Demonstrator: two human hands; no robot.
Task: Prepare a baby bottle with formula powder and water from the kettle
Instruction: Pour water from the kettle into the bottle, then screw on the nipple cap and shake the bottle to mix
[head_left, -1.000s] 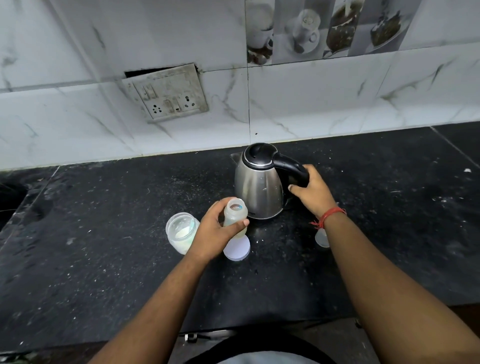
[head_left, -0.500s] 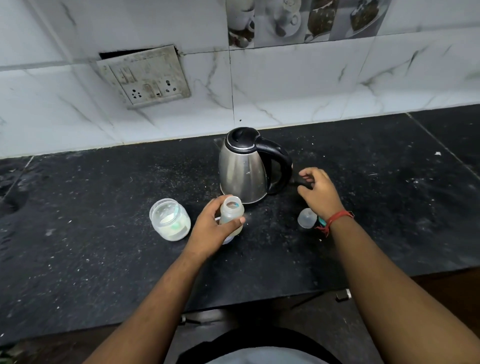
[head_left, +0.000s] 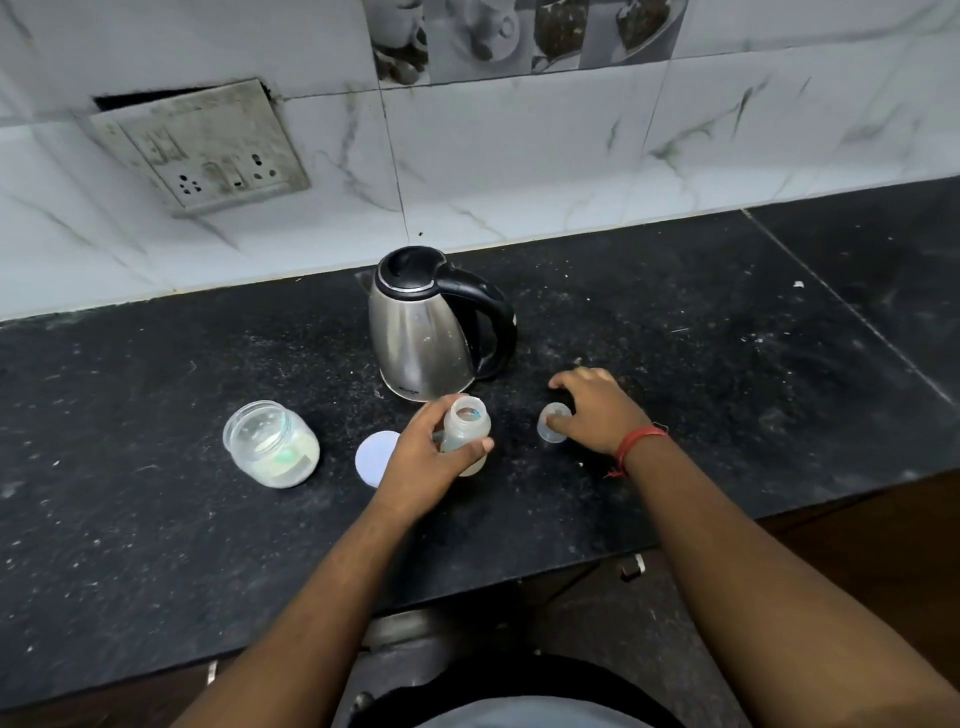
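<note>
A clear baby bottle (head_left: 469, 422) with no top stands on the black counter (head_left: 156, 519), and my left hand (head_left: 431, 457) grips it around the body. Just right of it lies the small translucent bottle cap (head_left: 549, 422); my right hand (head_left: 597, 410) pinches it with thumb and fingers. The steel kettle (head_left: 423, 340) with a black lid and handle stands behind both hands, untouched. An open glass jar of white formula powder (head_left: 272, 451) sits to the left. Its round white lid (head_left: 375, 457) lies flat between jar and bottle, partly under my left hand.
A tiled wall with a worn switch and socket panel (head_left: 208, 148) rises behind the counter. The counter's front edge (head_left: 519, 571) runs just below my forearms. A seam (head_left: 841, 306) crosses the counter at the right.
My right hand let go of the kettle handle, moved down to the counter and closed on the bottle cap. My left hand kept holding the bottle.
</note>
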